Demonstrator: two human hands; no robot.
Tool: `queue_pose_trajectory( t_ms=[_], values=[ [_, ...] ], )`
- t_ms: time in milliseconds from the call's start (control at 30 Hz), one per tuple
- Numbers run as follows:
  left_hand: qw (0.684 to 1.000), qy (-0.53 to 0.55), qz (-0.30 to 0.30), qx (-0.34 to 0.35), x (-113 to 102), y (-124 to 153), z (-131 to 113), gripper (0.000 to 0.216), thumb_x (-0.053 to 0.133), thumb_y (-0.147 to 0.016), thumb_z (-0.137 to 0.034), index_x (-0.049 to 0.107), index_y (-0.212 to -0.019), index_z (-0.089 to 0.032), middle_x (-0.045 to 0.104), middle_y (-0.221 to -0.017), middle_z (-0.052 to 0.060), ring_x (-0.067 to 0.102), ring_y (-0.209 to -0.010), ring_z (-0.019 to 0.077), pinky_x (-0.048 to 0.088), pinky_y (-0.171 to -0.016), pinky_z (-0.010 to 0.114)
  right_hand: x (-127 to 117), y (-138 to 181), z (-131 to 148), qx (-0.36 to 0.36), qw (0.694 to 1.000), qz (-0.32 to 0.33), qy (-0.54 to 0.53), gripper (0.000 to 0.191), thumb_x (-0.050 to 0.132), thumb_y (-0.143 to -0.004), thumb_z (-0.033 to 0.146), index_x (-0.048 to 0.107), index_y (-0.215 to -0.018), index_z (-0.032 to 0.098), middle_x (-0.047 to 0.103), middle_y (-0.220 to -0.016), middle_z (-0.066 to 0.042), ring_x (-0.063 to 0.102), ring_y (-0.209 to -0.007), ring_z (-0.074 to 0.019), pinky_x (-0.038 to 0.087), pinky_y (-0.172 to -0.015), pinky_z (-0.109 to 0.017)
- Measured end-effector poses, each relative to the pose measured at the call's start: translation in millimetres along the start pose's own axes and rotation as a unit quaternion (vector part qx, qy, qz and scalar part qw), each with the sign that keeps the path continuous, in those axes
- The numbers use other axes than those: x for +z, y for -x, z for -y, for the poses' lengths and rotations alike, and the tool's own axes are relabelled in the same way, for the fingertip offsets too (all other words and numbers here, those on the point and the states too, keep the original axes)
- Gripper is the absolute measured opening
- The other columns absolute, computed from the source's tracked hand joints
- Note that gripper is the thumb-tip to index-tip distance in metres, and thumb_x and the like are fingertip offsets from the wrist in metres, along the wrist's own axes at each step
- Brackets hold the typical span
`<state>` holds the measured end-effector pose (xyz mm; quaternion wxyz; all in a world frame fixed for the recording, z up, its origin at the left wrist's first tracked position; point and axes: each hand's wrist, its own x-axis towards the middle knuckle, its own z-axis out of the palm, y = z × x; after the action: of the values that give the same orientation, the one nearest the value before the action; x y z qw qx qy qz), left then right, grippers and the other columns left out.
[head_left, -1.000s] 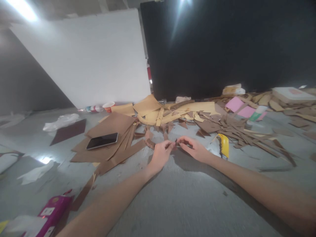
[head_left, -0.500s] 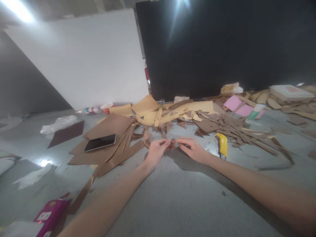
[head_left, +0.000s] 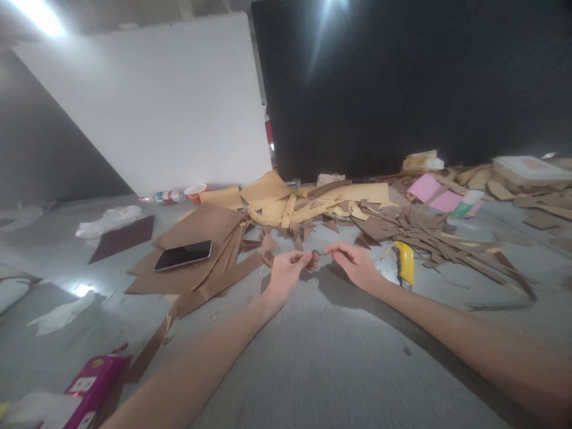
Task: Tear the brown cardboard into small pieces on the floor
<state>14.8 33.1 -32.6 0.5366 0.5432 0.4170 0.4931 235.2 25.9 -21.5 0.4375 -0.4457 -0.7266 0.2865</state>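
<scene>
My left hand, thumb against fingers, pinches a small folded brown strip just above the grey table. A brown braided piece shows behind that hand, and whether it joins the strip I cannot tell. To the right, a small gap away, my right hand has its thumb and forefinger closed together near the strip's end. Whatever lies in that pinch is too small to make out. A yellow-handled utility knife rests on the table beside my right wrist.
A phone lies on brown sheets at the left. Brown scraps and strips are heaped at the right, near a glue stick. At the back are yellow sheets and a paper cup. A purple power strip lies front left.
My right hand has drawn slightly to the right, away from my left hand, opening a small gap. My left hand stays in nearly the same place, still pinching the strip.
</scene>
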Motion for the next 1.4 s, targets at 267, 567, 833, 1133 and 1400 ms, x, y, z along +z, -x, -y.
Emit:
queue_pose_trajectory(
  t_ms=[267,567,833,1133,1400],
  values=[
    [1.000,-0.001,-0.010,-0.005,4,3,-4,0.042,0.082,-0.083,-0.056,0.082,-0.086,-0.015,0.081,-0.084,0.011,0.076,-0.071,0.0212,0.062,-0.073,0.033,4,-5,7,-0.007,0.995,0.100,0.025,0.032,0.043,-0.107,0.043,0.067,-0.100,0.023,0.069,-0.085,-0.003,0.060,-0.077,-0.0199,0.043,-0.067,-0.029],
    [0.997,-0.073,0.018,0.008,4,5,-7,0.042,0.076,-0.087,-0.058,0.079,-0.081,-0.016,0.080,-0.079,0.009,0.073,-0.069,0.0202,0.058,-0.071,0.031,4,-4,6,-0.012,0.990,0.131,0.044,0.040,0.044,-0.107,0.050,0.057,-0.082,0.022,0.054,-0.072,0.001,0.049,-0.068,-0.0159,0.038,-0.063,-0.027],
    [0.993,-0.112,0.034,0.029,5,6,-8,0.043,0.073,-0.090,-0.058,0.077,-0.079,-0.016,0.078,-0.077,0.008,0.072,-0.069,0.0201,0.056,-0.071,0.030,5,-3,9,-0.009,0.991,0.136,0.007,0.038,0.048,-0.106,0.050,0.058,-0.085,0.021,0.056,-0.073,0.002,0.048,-0.067,-0.0145,0.037,-0.063,-0.027],
    [0.987,-0.137,0.064,0.049,7,9,-9,0.049,0.069,-0.092,-0.063,0.074,-0.078,-0.016,0.074,-0.074,0.006,0.068,-0.070,0.0192,0.052,-0.070,0.029,1,-3,6,-0.004,0.985,0.171,-0.008,0.046,0.047,-0.106,0.057,0.058,-0.080,0.021,0.054,-0.072,0.002,0.048,-0.067,-0.0147,0.036,-0.061,-0.026],
    [0.981,-0.165,0.093,0.045,9,10,-12,0.047,0.053,-0.102,-0.057,0.071,-0.082,-0.018,0.075,-0.081,0.006,0.069,-0.076,0.0200,0.051,-0.075,0.029,0,-2,9,-0.039,0.986,0.161,0.003,0.046,0.042,-0.110,0.052,0.059,-0.081,0.021,0.055,-0.073,0.001,0.049,-0.069,-0.0152,0.038,-0.066,-0.026]
  ],
)
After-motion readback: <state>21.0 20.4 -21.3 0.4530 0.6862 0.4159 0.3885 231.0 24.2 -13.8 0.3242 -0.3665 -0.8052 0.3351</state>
